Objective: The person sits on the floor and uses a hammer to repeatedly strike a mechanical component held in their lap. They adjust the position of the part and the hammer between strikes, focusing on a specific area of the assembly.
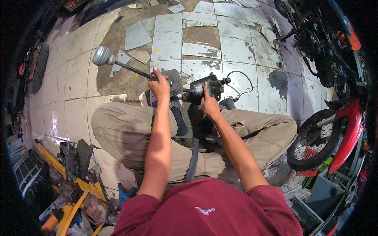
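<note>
My left hand (pixel 160 84) is wrapped round a black rod (pixel 136 70), its thumb and fingertips showing along the top. A silver rounded head (pixel 103 56) sits at the rod's far left end. Just right of this hand is a grey square plate with rounded corners (pixel 173 80), partly behind the fingers. My right hand (pixel 210 104) grips a dark, boxy mechanical part (pixel 212 87), its index finger stretched along the side and its other fingers mostly hidden. From that part a thin black cable (pixel 252 83) loops out to the right. A short shaft joins the part towards the plate.
I sit with legs folded on a floor of cracked white tiles (pixel 167 43) with loose broken pieces. A wheel (pixel 315 139) with a red fender (pixel 349 133) stands at my right. Yellow metal frames (pixel 88 188) and parts crowd the lower left; grey trays (pixel 303 212) lie lower right.
</note>
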Available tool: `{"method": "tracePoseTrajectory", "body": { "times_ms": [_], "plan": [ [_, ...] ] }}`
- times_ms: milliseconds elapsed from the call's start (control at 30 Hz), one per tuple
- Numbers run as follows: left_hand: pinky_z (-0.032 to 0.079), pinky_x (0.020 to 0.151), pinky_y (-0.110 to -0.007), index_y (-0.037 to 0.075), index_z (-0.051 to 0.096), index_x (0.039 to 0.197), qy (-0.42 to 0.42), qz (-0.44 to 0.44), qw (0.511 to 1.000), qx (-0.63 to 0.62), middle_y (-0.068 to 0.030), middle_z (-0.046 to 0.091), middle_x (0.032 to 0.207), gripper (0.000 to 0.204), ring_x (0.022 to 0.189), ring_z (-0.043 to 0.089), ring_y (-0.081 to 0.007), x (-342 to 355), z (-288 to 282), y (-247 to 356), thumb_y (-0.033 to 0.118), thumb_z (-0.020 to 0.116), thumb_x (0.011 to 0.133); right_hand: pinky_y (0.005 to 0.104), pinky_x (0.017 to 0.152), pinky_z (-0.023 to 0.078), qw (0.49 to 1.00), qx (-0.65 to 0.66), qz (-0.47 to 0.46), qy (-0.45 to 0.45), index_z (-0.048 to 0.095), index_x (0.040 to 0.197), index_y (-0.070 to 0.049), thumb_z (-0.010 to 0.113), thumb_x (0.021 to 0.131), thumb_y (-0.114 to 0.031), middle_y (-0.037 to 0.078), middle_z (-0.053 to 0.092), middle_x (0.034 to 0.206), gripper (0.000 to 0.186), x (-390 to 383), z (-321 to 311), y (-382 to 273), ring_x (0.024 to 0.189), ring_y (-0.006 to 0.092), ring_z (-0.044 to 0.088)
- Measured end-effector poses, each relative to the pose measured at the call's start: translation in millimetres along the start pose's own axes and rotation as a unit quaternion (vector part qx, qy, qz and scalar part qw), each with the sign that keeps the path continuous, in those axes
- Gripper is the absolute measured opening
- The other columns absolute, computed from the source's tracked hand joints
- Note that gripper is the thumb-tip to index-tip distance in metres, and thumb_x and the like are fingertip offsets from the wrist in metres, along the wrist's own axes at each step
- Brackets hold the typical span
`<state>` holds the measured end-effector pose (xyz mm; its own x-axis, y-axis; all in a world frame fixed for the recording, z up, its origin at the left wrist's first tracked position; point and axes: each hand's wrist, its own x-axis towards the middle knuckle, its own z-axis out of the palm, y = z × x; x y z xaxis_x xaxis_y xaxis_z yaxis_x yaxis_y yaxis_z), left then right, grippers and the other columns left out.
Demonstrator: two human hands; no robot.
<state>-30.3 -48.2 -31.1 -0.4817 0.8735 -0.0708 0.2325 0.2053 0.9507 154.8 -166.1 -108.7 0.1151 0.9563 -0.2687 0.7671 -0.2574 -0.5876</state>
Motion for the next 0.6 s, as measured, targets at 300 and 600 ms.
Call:
{"method": "tracePoseTrajectory", "body": {
  "times_ms": [300, 600],
  "plan": [
    [0.047, 0.063, -0.041, -0.004, 0.059, 0.074, -0.019, -0.022, 1.000, -0.008, -0.0128, 0.062, 0.057, 0.056, 0.059, 0.062, -0.0270, -3.5, 0.8, 2.9, 0.045, 0.045, 0.098, 0.0600, 0.069, 0.046, 0.999, 0.043, -0.003, -0.012, -0.003, 0.151, -0.015, 0.051, 0.087, -0.012, 0.034, 0.060, 0.074, 0.084, 11.7, 8.7, 15.3, 0.071, 0.0521, 0.059],
    [0.049, 0.067, -0.040, -0.005, 0.062, 0.056, 0.008, 0.013, 0.998, 0.055, -0.0152, 0.065, 0.060, 0.073, 0.062, 0.063, -0.0279, -3.0, 2.7, 2.0, 0.054, 0.044, 0.095, 0.0600, 0.069, 0.046, 0.998, 0.043, -0.003, 0.036, 0.002, 0.151, -0.014, 0.052, 0.087, -0.012, 0.034, 0.061, 0.076, 0.081, 24.5, 20.5, 17.3, 0.070, 0.0523, 0.059]
  ]
}}
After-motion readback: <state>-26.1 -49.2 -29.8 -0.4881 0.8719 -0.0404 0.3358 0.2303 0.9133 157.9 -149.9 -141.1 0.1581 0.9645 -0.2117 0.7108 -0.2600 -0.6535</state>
